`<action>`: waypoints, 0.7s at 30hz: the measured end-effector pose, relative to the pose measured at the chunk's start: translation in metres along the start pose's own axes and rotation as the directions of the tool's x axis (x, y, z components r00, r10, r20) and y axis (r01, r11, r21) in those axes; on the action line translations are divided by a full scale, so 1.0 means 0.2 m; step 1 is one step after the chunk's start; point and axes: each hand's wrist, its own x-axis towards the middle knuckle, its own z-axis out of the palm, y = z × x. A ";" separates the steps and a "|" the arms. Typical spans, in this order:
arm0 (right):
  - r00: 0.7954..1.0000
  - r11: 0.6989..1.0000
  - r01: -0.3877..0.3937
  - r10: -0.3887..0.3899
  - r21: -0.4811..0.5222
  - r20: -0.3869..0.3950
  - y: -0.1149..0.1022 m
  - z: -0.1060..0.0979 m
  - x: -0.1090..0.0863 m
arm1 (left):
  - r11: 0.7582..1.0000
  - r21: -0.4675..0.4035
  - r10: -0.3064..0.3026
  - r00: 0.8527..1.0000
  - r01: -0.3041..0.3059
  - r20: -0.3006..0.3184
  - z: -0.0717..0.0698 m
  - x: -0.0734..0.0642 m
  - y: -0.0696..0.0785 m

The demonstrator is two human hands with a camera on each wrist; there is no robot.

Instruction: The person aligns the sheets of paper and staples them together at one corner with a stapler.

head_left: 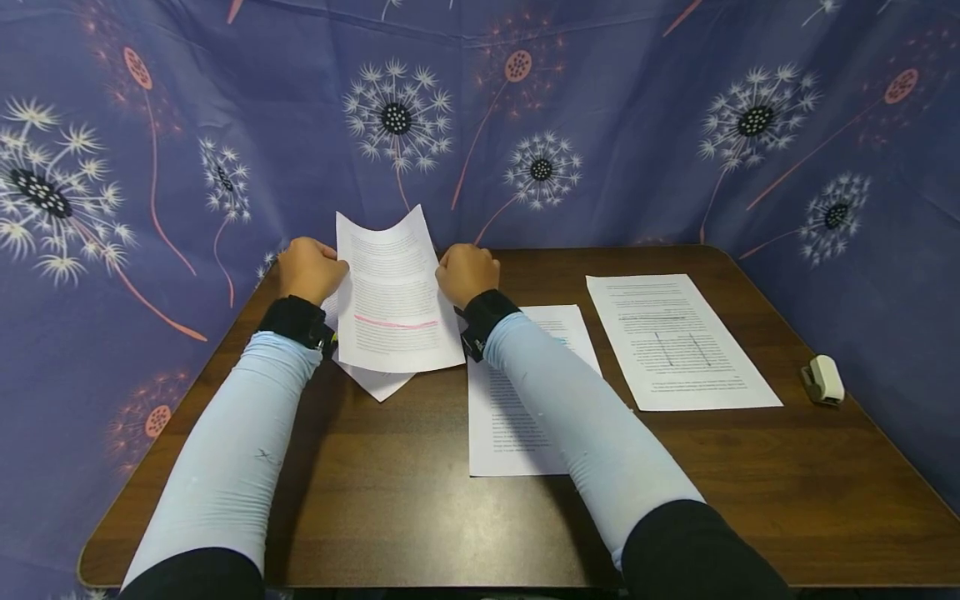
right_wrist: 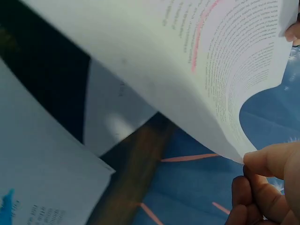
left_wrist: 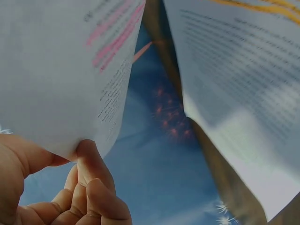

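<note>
Between both hands a printed sheet of paper [head_left: 397, 287] with a pink highlighted line is held up, its top edge sagging in a curve. My left hand [head_left: 309, 271] pinches its left side; in the left wrist view, thumb and index finger [left_wrist: 93, 161] meet at the paper's corner. My right hand [head_left: 468, 275] pinches the opposite side, and the right wrist view shows that grip at the corner too. Beneath the raised sheet lies another paper [head_left: 378, 383], mostly hidden; in the left wrist view this lower page [left_wrist: 234, 61] carries orange highlighting.
Under my right forearm lies a printed sheet [head_left: 498, 425] with a blue mark. Farther right is another page [head_left: 690, 350] with two slanted lines. A small white stapler-like object [head_left: 823, 379] sits near the right edge of the brown table [head_left: 390, 517]. A dandelion-patterned cloth [head_left: 622, 125] hangs behind.
</note>
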 end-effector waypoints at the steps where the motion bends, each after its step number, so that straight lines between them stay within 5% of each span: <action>1: 1.000 1.000 0.005 -0.005 0.007 -0.008 -0.01 -0.01 0.00 | 1.000 -0.001 0.002 1.000 -0.002 0.001 -0.01 0.00 0.01; 11: 1.000 0.998 0.004 -0.003 0.059 -0.013 -0.01 -0.16 -0.02 | 0.997 -0.002 0.077 0.997 -0.077 -0.003 -0.09 -0.01 0.07; 21: 0.999 0.997 0.033 -0.030 0.066 -0.045 0.13 -0.32 -0.05 | 0.993 -0.025 0.116 0.991 -0.114 0.064 -0.05 -0.06 0.16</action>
